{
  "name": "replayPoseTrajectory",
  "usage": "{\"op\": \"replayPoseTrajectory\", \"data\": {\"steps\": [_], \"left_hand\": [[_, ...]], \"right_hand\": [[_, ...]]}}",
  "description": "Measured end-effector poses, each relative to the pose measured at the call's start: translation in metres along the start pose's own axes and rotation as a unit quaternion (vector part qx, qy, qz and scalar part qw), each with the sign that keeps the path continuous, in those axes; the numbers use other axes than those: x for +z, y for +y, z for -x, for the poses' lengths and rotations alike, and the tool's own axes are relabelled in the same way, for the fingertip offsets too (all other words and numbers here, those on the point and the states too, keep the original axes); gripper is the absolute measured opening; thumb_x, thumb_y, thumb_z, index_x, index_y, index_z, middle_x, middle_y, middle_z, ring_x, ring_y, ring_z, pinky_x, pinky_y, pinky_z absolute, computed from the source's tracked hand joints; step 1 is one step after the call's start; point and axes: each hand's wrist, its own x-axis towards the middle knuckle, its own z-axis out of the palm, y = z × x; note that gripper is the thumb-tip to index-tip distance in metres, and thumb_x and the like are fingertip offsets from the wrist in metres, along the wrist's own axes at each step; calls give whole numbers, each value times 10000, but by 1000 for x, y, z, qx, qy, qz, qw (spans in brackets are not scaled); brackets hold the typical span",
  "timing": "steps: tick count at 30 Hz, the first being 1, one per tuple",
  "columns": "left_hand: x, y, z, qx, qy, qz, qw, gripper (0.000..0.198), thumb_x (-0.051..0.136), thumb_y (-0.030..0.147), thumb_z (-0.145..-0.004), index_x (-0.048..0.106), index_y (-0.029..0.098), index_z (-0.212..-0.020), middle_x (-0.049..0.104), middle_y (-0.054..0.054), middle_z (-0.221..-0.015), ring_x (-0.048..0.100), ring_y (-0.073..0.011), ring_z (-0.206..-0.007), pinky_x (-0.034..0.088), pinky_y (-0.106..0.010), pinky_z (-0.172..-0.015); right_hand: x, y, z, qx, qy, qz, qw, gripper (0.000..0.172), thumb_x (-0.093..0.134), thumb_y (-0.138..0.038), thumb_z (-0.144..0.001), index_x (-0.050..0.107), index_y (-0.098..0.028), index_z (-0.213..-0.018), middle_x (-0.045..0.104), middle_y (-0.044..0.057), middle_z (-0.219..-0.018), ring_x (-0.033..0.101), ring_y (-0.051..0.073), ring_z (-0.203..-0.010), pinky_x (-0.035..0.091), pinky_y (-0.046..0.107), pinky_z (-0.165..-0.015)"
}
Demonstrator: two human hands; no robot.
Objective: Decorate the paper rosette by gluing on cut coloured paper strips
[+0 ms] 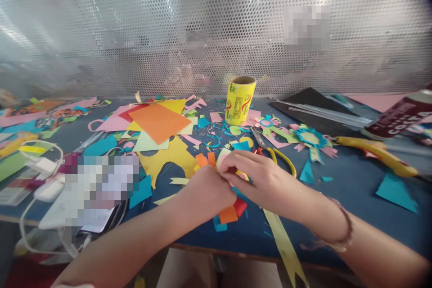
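My left hand (207, 191) and my right hand (258, 175) meet over the middle of the blue table (351, 189). Both are closed together on a small paper craft piece (225, 157) with pale, orange and red strips. More orange and red strips (232, 212) stick out beneath my left hand. A long yellow paper ribbon (285, 247) trails from under my right wrist past the table's front edge. Yellow-handled scissors (275, 153) lie just behind my right hand.
A yellow tape roll (239, 99) stands at the back. Orange, yellow and pink paper sheets (158, 121) and scraps lie left of centre. A paper rosette (310, 138), yellow tool (381, 155) and glue bottle (401, 117) are right. White cables and a charger (43, 175) lie left.
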Motion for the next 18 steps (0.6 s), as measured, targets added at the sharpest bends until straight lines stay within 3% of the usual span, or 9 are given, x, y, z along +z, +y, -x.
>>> {"op": "replayPoseTrajectory", "data": {"steps": [8,13,18], "left_hand": [[1,1,1,-8,6,25,1000,280,405,-46,-770,604,114,-655,577,-55,-552,597,-190,-569,382,-274,-469],[0,4,3,-33,12,24,999,356,312,-78,-755,620,86,-685,591,-46,-589,614,-184,-620,410,-278,-539],[1,3,4,-29,15,38,999,386,295,-87,-753,646,73,-730,624,-57,-613,626,-193,-631,424,-294,-570]], "right_hand": [[4,1,-3,-17,-50,11,999,260,355,-106,-934,592,-190,-867,621,67,-870,605,163,-818,539,297,-729],[5,3,-1,-40,-82,36,995,256,357,-107,-938,593,-174,-865,612,80,-878,586,178,-829,530,320,-742],[3,-1,-4,-20,-78,33,996,263,330,-105,-948,582,-169,-904,609,86,-878,592,181,-825,528,315,-720]]}}
